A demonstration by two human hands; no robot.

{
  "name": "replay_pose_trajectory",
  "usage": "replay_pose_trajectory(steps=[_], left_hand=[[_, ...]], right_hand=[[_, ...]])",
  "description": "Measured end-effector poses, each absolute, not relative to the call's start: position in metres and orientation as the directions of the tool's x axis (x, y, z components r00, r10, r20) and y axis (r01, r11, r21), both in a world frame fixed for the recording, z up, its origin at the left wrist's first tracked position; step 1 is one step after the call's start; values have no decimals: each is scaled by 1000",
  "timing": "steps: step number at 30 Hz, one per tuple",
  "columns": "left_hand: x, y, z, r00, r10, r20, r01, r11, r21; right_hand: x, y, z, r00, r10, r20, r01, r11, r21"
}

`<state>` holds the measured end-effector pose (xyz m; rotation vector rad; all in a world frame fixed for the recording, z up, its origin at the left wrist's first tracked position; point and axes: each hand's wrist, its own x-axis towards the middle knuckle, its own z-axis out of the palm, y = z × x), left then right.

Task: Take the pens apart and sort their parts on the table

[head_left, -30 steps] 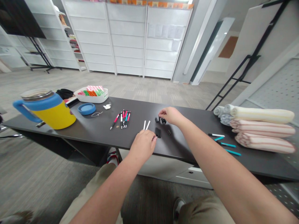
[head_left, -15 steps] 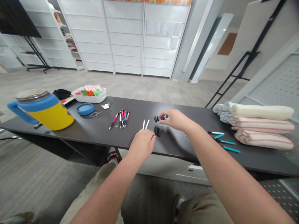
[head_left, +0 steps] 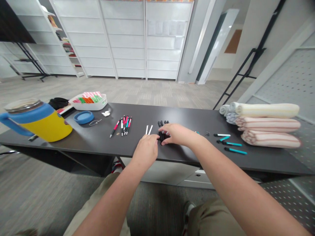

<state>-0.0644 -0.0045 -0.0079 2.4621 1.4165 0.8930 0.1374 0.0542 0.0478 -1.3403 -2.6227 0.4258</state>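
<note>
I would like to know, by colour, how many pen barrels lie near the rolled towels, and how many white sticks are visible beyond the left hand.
White pen barrel: 1
Teal pen barrels: 3
White sticks: 2
Total: 6

The left hand [head_left: 145,149] and the right hand [head_left: 175,134] are bare, and so are both forearms [head_left: 114,193]. The person wears trousers [head_left: 97,196] of khaki colour, with soft folds near the right knee. The left shoe [head_left: 115,166] shows red and white parts; the right shoe [head_left: 188,204] looks greyish.
</note>
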Motion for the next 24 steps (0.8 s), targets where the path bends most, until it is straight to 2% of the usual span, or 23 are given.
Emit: replay_pose_trajectory(steps=[10,19,22,24], left_hand=[[-66,-4,-5,376,833,407,727,-537,428],[-65,-6,-3,362,829,427,735,-535,416],[-75,-3,4,308,824,476,788,-501,358],[-89,2,10,223,833,506,862,-411,297]], right_hand=[[134,59,48,-586,810,22,760,558,-333],[136,59,46,-622,781,54,742,610,-278],[142,49,48,-573,803,164,740,593,-317],[146,38,49,-508,815,279,735,579,-352]])
